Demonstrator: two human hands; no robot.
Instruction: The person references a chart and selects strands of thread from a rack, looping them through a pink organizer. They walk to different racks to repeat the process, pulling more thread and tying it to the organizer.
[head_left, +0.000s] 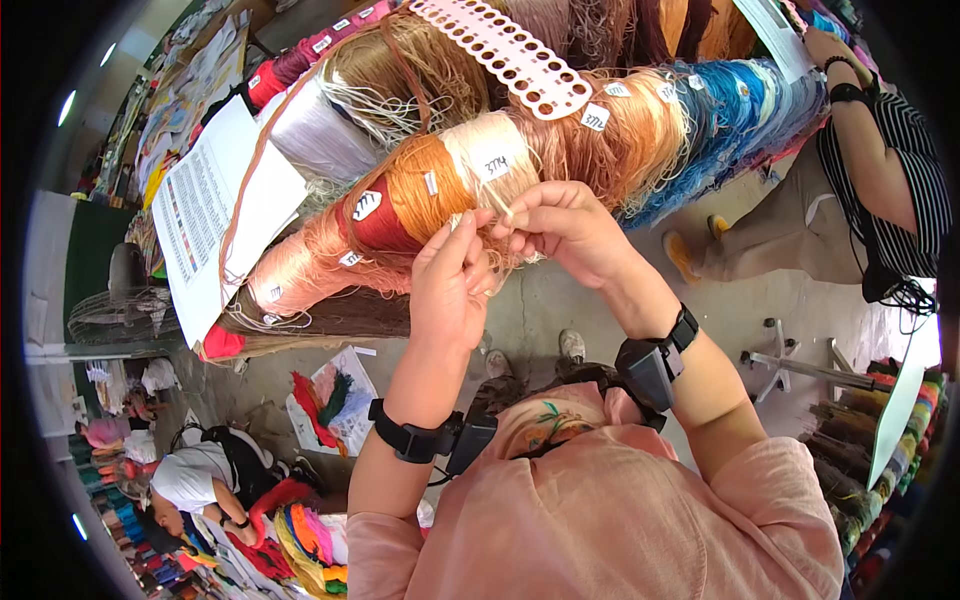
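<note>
My left hand (452, 285) and my right hand (570, 232) meet just in front of a row of thread bundles. Pinched in the right fingers is a pale cream thread (507, 208), its short end sticking up. The left fingers are closed too, with a bit of the same pale strand at the tips. Behind them hangs a cream thread bundle (478, 145) with a white paper label. An orange-brown bundle (428, 190) and a dark red one (375, 218) lie left of it; brown and peach bundles (590, 135) lie right.
A white perforated thread card (515, 60) rests over the bundles. Printed sheets (215, 215) lie at the left end. Blue bundles (740, 110) continue right, where a person in a striped top (890, 180) stands. Another person (200, 485) bends over coloured threads at lower left.
</note>
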